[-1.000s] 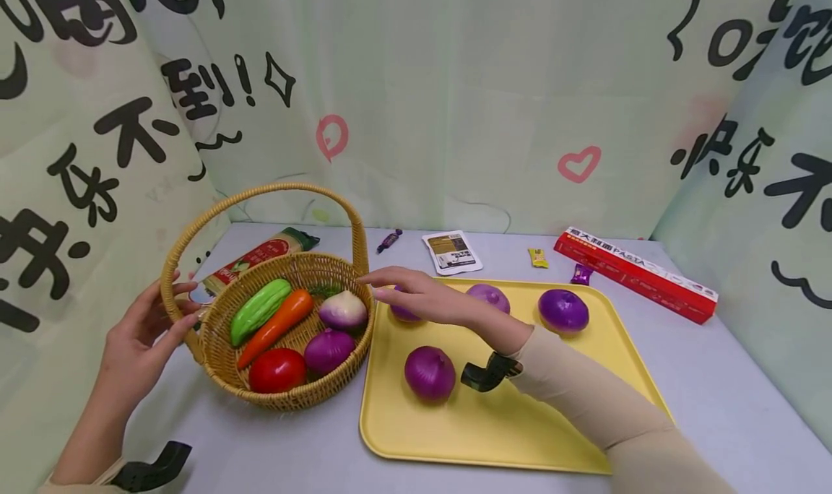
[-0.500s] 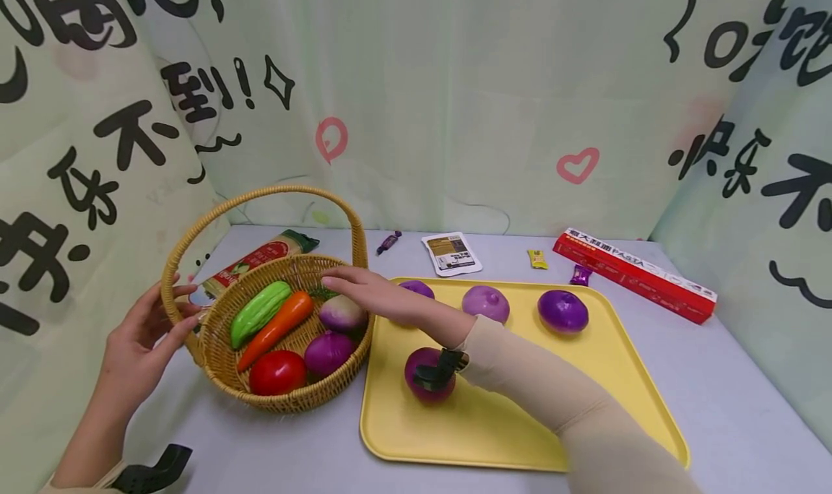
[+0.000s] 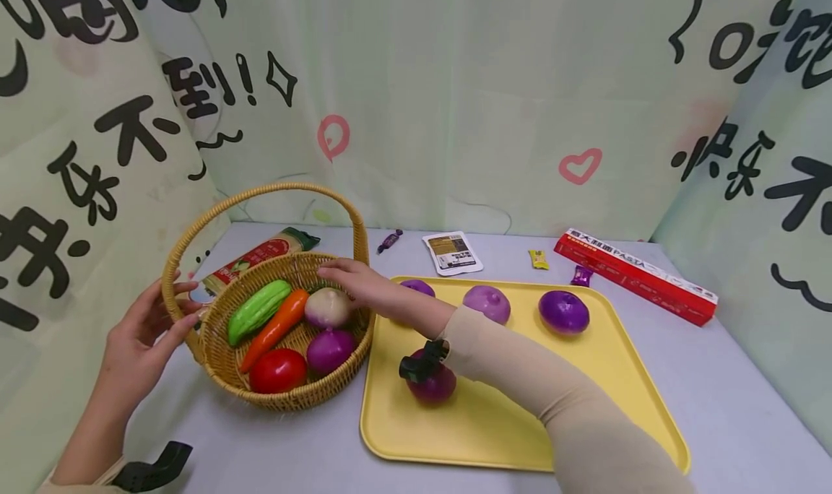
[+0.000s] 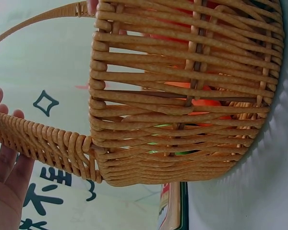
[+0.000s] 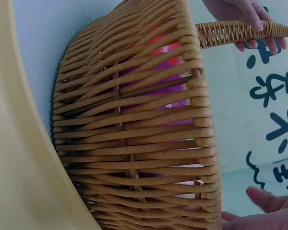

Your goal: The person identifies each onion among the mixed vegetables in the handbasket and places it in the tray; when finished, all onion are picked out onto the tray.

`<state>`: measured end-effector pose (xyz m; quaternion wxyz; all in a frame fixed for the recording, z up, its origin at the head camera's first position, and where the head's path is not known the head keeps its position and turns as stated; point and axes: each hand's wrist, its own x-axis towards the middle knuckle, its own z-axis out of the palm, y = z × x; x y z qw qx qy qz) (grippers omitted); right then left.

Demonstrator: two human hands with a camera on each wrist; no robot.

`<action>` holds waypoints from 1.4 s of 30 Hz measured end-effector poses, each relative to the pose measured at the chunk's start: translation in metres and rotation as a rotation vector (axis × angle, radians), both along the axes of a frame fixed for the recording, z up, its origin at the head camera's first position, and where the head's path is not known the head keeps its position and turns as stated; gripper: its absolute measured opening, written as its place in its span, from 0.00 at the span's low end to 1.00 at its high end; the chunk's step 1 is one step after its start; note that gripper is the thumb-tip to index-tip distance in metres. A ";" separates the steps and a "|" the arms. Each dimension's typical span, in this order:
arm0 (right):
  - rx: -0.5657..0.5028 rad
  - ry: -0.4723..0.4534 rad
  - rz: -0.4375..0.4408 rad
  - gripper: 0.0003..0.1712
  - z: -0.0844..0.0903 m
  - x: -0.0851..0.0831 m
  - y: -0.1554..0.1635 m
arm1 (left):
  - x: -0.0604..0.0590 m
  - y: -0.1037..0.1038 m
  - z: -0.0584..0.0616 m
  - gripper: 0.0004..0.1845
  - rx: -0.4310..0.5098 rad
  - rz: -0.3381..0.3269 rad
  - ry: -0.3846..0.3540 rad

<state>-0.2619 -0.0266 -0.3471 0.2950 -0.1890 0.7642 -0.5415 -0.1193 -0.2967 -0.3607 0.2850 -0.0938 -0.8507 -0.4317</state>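
Note:
A round wicker basket [image 3: 286,400] stands at the left of the table. Inside lie a green ridged vegetable [image 3: 260,312], an orange carrot [image 3: 276,329], a red tomato [image 3: 278,370], a purple onion [image 3: 331,351] and a white-and-purple turnip [image 3: 328,308]. My left hand [image 3: 139,342] holds the base of the basket's handle [image 4: 43,141], thumb on one side and fingers on the other. Over the right rim reaches my right hand [image 3: 364,289], its fingers extended above the turnip's upper right side. In the right wrist view its fingers are spread beyond the rim.
Right of the basket lies a yellow tray [image 3: 494,436] bearing several purple onions [image 3: 563,312]. Behind are a red pasta box [image 3: 637,276], a white pouch [image 3: 453,253], small wrapped candies [image 3: 538,259] and a red-and-green package [image 3: 260,258]. Printed curtains [image 3: 494,118] enclose the table.
My right hand has moved left, from the basket's right edge to over its inside. The turnip has shifted slightly left with its pale end turned up. The left hand stays on the handle.

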 end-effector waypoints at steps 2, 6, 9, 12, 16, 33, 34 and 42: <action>-0.005 -0.041 -0.039 0.30 0.000 -0.002 -0.003 | 0.000 -0.001 0.001 0.36 0.000 0.000 0.003; -0.003 -0.125 -0.112 0.33 -0.005 -0.007 -0.012 | -0.001 -0.001 0.001 0.36 0.004 -0.005 -0.002; 0.019 -0.183 -0.154 0.36 -0.009 -0.009 -0.018 | 0.000 0.000 0.001 0.36 0.003 -0.006 -0.007; 0.052 -0.221 -0.181 0.36 -0.010 -0.009 -0.022 | 0.000 0.000 0.001 0.36 -0.001 0.000 -0.007; 0.108 -0.231 -0.188 0.37 -0.012 -0.009 -0.024 | 0.001 0.001 0.001 0.36 -0.003 0.009 -0.008; 0.217 -0.156 -0.070 0.39 -0.008 -0.006 -0.027 | -0.001 0.002 0.002 0.36 0.002 0.015 -0.020; 0.207 -0.168 -0.073 0.39 -0.007 -0.006 -0.027 | -0.001 0.002 0.001 0.37 0.002 0.015 -0.020; 0.141 -0.234 -0.068 0.37 0.001 -0.006 -0.028 | 0.000 0.000 0.000 0.36 0.004 0.014 -0.018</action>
